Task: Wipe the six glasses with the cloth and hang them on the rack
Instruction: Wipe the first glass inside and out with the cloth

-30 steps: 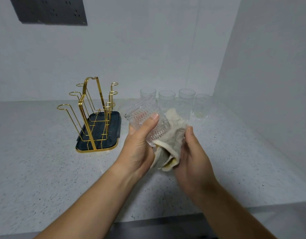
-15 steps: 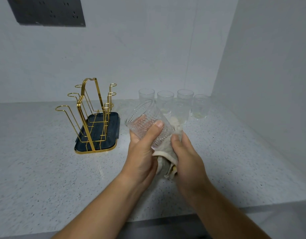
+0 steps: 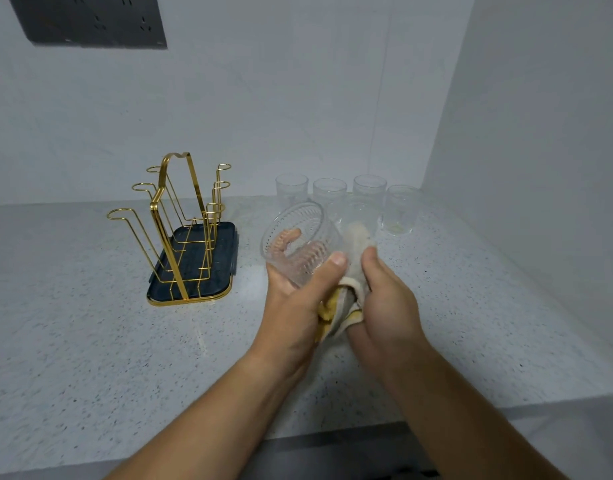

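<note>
Left hand (image 3: 298, 299): curled round the lower body of a ribbed clear glass tumbler (image 3: 298, 244), thumb across its near side, fingers showing through the glass on the far side
Right hand (image 3: 388, 306): closed on a beige cloth with yellow edging (image 3: 346, 306), holding it against the base end of the tumbler
Tumbler: held tilted above the counter, mouth turned up and to the left, clear of the surface
Cloth: bunched between the two hands, one fold rising behind the tumbler, the remainder tucked under the palms
Rack: gold wire rack (image 3: 180, 220) with six looped arms and a central handle, standing on a dark blue tray with a gold rim (image 3: 225, 258), left of the hands
Remaining glasses: row of four clear upright glasses (image 3: 329, 194) near the back wall; a further one appears to stand in front, largely hidden by tumbler and cloth
Surface: white speckled stone counter (image 3: 90, 341), bearing tray and glasses
Wall: dark grey socket panel (image 3: 90, 19), upper left
</note>
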